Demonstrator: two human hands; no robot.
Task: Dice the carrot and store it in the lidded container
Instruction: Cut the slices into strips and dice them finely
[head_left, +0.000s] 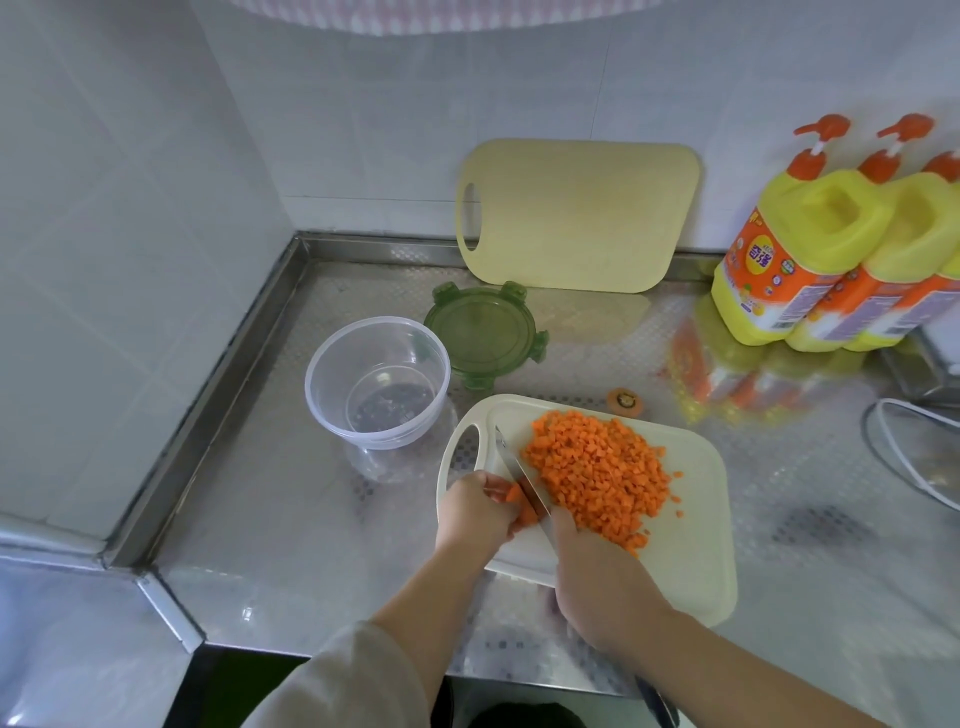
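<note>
The carrot stub (514, 496) sits at the left end of the board (691, 545), pinched under the curled fingers of the left hand (475, 512). It lies just left of the knife (519, 475), which the right hand (597, 566) grips; its axis is mostly hidden. The dice (597, 478) lie right of the blade. The container (376, 382), nearer the left hand, is empty, with the lid (485, 338) lying off beside it.

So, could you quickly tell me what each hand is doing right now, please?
Left hand: grip closed on the remaining carrot strips.
Right hand: grip closed on the knife, blade against those strips.
</note>
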